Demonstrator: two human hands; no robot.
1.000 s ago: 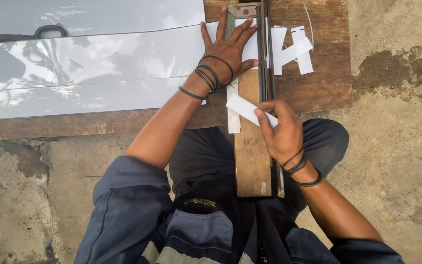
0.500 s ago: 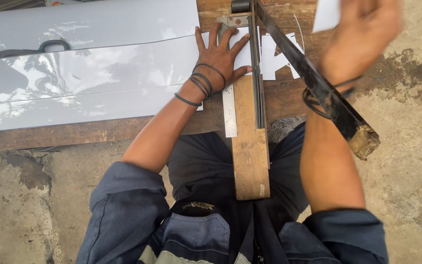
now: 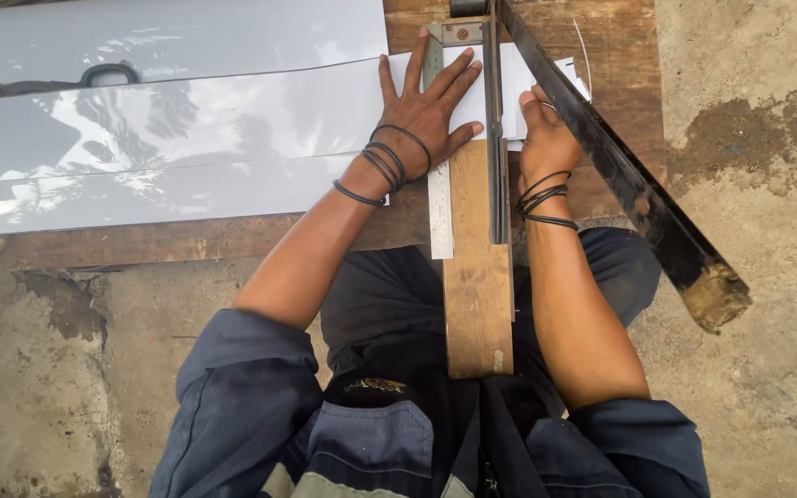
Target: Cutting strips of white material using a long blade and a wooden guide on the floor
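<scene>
I see my left hand (image 3: 426, 115) spread flat on the white sheet (image 3: 232, 138), which runs leftward; my right hand (image 3: 546, 138), fingers curled, touches cut strips (image 3: 514, 88) beneath the raised blade (image 3: 620, 175).

right hand (image 3: 546, 138) hemmed: fixed blade (image 3: 496, 138) left | raised cutter arm (image 3: 620, 175) right

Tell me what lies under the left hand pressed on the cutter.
Under the left hand is a white sheet, lying across the wooden cutter board and a metal ruler. The palm covers the sheet's part beneath it, so any marks there cannot be seen.
</scene>
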